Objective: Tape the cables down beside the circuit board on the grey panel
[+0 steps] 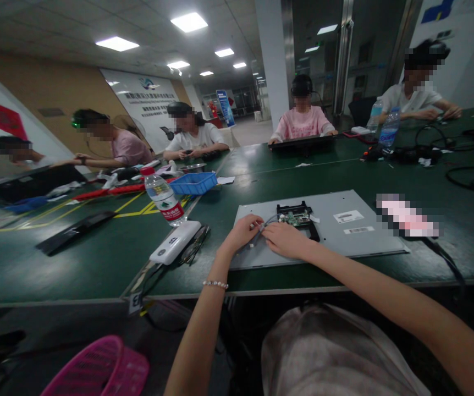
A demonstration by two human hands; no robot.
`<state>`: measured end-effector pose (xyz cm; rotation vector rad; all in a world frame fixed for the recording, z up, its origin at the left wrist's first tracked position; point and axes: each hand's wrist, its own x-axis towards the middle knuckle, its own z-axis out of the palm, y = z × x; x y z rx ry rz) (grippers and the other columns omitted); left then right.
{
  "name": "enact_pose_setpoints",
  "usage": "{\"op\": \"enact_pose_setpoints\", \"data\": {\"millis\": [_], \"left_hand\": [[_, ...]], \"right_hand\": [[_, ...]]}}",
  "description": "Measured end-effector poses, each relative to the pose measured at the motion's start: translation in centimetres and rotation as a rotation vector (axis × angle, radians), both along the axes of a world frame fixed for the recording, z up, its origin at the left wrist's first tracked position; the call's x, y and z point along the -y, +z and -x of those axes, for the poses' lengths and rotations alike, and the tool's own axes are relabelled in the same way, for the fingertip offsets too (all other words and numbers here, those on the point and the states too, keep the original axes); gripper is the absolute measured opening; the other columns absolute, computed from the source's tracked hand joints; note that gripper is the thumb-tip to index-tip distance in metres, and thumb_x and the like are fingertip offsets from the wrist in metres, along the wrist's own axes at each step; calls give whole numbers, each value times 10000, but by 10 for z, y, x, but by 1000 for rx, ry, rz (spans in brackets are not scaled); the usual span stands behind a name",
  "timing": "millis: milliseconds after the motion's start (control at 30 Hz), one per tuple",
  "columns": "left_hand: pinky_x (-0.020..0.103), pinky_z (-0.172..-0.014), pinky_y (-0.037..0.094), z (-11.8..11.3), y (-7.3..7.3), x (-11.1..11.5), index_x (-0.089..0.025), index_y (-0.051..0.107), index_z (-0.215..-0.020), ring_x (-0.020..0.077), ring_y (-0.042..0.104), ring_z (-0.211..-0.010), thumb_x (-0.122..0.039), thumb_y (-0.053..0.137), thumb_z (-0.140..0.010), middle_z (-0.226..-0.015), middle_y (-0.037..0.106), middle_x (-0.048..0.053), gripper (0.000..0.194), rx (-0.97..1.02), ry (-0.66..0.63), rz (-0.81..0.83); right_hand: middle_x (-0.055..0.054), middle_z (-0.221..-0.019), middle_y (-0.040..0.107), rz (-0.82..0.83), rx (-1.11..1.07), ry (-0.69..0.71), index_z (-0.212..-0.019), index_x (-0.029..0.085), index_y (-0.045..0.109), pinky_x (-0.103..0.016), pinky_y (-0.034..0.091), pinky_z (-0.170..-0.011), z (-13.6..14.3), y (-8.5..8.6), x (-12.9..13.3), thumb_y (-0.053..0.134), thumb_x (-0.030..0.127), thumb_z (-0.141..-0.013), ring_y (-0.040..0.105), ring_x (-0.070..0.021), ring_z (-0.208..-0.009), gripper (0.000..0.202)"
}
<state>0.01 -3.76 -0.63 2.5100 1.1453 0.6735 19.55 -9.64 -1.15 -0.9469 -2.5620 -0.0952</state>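
A flat grey metal panel (328, 236), which looks like the back of a display, lies on the green table before me. On it sits a black bracket (313, 231) around a green circuit board (297, 219). My left hand (245, 230) is closed on a thin grey cable (268, 221) at the panel's left part. Close beside it, my right hand (283, 238) bends its fingers onto the same cable, left of the board. The fingertips partly hide the cable. White labels (348, 216) are stuck on the panel's right side.
A white power bank (175, 242) with cables and a water bottle (163, 198) stand left, near a blue tray (194, 183). A phone-like blurred object (408, 215) lies right. A pink basket (97, 368) is below the table (204, 283). Several people sit around it.
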Motion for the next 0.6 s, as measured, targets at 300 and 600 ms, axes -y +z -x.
{"op": "enact_pose_setpoints", "data": {"millis": [300, 600], "left_hand": [[296, -764, 486, 1, -3, -4, -173, 613, -950, 162, 579, -866, -112, 478, -777, -932, 612, 42, 228, -40, 21, -45], [306, -790, 487, 1, -1, -2, -178, 605, -897, 166, 576, -870, -135, 479, -797, -906, 597, 32, 166, -49, 32, -65]], "right_hand": [[-149, -1050, 642, -7, -24, 55, -1055, 87, 611, -381, 405, -936, -2, 0, -1, 463, 184, -916, 550, -233, -1038, 225], [-149, -1046, 637, -14, 3, 32, -1044, 86, 611, -376, 394, -942, 0, 1, 1, 450, 186, -925, 550, -229, -1038, 224]]}}
